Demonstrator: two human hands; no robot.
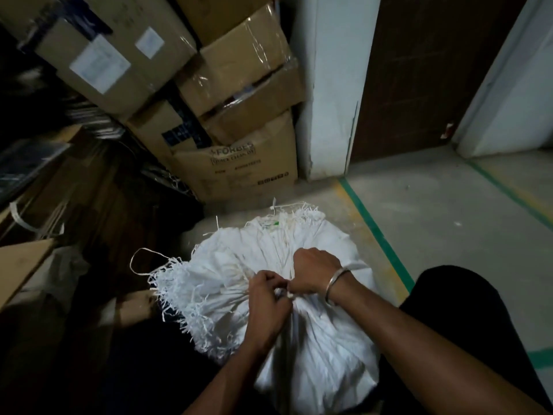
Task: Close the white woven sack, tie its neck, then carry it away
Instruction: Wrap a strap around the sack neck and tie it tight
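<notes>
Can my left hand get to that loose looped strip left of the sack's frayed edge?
Probably yes: nothing lies between the left hand and the looped strip, but that hand is pinching the tie at the white sack's neck.

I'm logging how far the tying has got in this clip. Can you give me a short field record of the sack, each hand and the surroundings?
sack: white woven sack, full, standing on the floor, frayed mouth fanned out beyond the gathered neck
left hand: fingers curled, pinching at the neck
right hand: gripping the neck beside the left; metal bangle on the wrist
knot: hidden by the fingers, cannot tell if done
behind: stacked cardboard boxes, brown door
</notes>
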